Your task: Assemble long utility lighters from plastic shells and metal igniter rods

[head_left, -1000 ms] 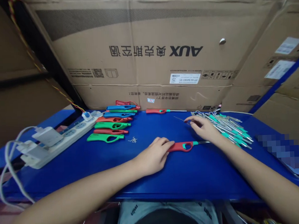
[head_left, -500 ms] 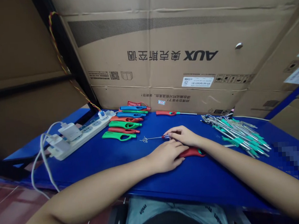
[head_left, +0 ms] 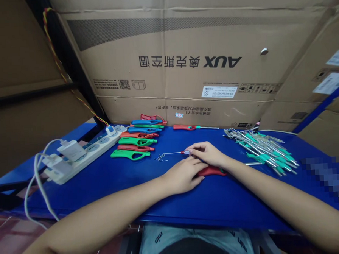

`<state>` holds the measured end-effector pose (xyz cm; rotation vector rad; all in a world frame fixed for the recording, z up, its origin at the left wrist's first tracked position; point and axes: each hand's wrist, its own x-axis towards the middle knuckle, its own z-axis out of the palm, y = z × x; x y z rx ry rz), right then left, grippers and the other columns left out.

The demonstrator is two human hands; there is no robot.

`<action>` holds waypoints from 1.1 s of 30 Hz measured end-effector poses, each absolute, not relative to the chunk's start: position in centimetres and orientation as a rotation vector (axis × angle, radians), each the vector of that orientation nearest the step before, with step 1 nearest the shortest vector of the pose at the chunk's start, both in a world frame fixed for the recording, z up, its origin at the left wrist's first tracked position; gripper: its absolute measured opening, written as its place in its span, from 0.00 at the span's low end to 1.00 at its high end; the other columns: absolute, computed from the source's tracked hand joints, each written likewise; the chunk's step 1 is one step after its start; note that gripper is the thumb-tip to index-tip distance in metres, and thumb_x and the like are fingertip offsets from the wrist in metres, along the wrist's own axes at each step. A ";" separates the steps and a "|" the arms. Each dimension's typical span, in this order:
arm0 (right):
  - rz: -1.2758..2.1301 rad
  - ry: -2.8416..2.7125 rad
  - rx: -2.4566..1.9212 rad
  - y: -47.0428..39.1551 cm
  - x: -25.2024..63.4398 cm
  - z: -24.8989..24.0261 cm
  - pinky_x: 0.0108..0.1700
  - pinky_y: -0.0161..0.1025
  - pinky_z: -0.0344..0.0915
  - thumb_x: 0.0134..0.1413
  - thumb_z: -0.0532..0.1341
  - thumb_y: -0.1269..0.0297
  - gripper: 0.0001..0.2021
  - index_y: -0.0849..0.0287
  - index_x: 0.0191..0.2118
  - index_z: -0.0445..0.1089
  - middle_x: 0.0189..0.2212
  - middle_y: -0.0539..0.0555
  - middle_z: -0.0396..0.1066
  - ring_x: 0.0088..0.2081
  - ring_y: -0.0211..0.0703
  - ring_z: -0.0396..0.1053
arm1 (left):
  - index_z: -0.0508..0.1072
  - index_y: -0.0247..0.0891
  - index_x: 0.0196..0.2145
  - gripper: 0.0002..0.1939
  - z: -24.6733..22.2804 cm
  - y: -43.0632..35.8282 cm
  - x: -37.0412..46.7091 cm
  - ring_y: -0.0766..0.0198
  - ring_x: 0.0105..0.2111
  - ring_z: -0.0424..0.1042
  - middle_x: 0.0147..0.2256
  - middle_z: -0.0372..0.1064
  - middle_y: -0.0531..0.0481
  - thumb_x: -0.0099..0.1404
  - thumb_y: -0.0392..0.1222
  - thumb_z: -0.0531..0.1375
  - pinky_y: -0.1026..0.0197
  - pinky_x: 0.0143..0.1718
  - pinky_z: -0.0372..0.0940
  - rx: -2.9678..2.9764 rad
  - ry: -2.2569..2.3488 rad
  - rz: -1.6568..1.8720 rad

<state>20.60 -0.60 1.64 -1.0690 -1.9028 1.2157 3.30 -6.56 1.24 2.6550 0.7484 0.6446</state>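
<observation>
A thin screwdriver (head_left: 173, 153) with a red and clear handle is pinched in my right hand (head_left: 206, 153), its tip pointing left. That tip touches a small scatter of tiny screws (head_left: 160, 157) on the blue table. My left hand (head_left: 186, 175) is wrapped over a red lighter casing (head_left: 212, 171), pressing it to the tabletop, and lies just below my right hand. From under my right forearm a metal rod (head_left: 253, 163) sticks out to the right. Behind the hands lies a red lighter (head_left: 185, 127) with a metal tube.
Several colored lighter casings (head_left: 134, 141) are lined up at the left. A white power strip (head_left: 87, 154) with plugged chargers and cables stands farther left. Metal tubes with green parts (head_left: 261, 152) are piled at the right. A cardboard sheet (head_left: 165, 40) rises behind the blue table (head_left: 110, 189).
The whole view has shifted slightly, so things appear farther left. The screwdriver tip stays at the screws, which look more spread out. Both hands keep their holds.
</observation>
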 end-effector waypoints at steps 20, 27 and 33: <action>1.213 -1.649 -1.113 -1.3 22.7 3.5 0.31 0.36 0.63 0.48 0.68 0.51 0.17 0.59 0.38 0.80 0.28 0.53 0.76 0.27 0.36 0.66 | 0.71 0.35 0.56 0.19 1.4 -6.4 3.1 0.52 0.53 0.70 0.52 0.73 0.40 0.67 0.37 0.60 0.50 0.57 0.64 2.613 0.759 0.628; 1.210 -1.136 -0.935 -0.9 24.4 3.4 0.28 0.35 0.59 0.42 0.70 0.54 0.13 0.59 0.28 0.79 0.22 0.50 0.68 0.24 0.34 0.60 | 0.67 0.34 0.61 0.30 0.1 -5.3 3.5 0.52 0.53 0.73 0.54 0.72 0.37 0.64 0.48 0.64 0.49 0.56 0.67 2.082 0.933 0.908; 1.175 -1.043 -0.905 -0.1 25.3 3.4 0.26 0.35 0.59 0.42 0.70 0.54 0.13 0.60 0.27 0.77 0.21 0.49 0.65 0.23 0.33 0.57 | 0.72 0.33 0.53 0.25 0.5 -3.6 3.3 0.55 0.46 0.77 0.47 0.76 0.39 0.61 0.46 0.66 0.52 0.51 0.71 1.603 0.993 1.203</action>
